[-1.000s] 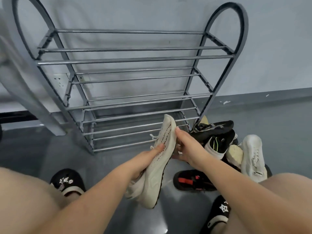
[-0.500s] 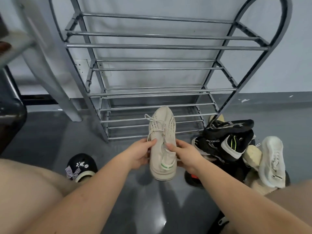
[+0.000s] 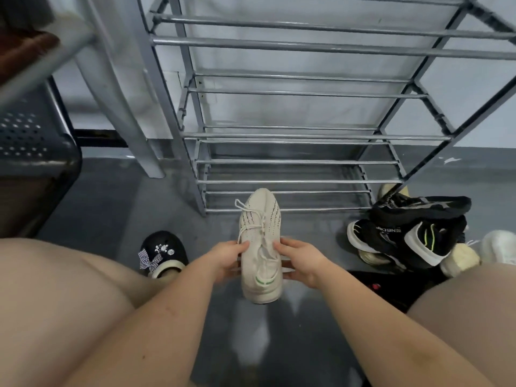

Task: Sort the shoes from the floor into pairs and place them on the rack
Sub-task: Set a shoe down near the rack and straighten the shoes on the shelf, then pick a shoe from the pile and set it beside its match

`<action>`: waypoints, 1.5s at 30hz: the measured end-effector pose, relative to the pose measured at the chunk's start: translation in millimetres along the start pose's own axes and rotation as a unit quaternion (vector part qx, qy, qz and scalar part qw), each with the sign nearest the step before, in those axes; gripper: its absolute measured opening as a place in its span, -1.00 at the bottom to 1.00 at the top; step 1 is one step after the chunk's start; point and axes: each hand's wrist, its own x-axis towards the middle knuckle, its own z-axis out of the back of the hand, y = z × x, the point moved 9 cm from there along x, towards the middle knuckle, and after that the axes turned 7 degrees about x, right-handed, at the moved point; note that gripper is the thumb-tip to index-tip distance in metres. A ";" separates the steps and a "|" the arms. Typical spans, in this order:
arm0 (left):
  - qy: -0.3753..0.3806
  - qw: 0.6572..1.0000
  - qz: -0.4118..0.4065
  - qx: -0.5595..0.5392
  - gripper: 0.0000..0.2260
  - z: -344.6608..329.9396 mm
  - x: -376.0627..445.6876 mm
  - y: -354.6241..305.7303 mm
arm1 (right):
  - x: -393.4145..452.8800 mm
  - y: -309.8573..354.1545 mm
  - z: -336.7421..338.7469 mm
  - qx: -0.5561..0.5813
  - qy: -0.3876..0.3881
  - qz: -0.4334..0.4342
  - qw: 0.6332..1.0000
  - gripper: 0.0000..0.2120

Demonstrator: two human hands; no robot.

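Head view: both hands hold one beige sneaker (image 3: pixel 261 247) upright above the gray floor (image 3: pixel 111 196), its toe aimed at the bottom bars of the metal rack (image 3: pixel 301 135). The left hand (image 3: pixel 227 259) grips the shoe's left side, the right hand (image 3: pixel 300 261) its right side, fingers curled and pressed against the knit fabric. The shoe's heel, with a green stripe, faces the person. To the right on the floor lies a heap of shoes: black sneakers (image 3: pixel 413 227) on top, a white shoe (image 3: pixel 499 245) at the edge. A black clog (image 3: pixel 163 251) with a checked bow covers the left foot.
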 end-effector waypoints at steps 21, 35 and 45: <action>-0.216 0.959 -0.001 0.186 -0.45 93.0 49.6 17.9 | 82.0 -30.6 -69.7 -0.334 0.032 -0.021 0.942 -0.48; -0.134 0.695 -0.201 0.677 -0.40 -29.0 12.5 -30.6 | 5.1 2.9 79.0 -0.650 -0.153 0.046 0.743 -0.29; -0.032 0.532 -0.335 0.777 -0.37 -192.2 -28.2 -33.8 | -86.2 7.8 183.0 -0.627 -0.264 0.051 0.731 -0.22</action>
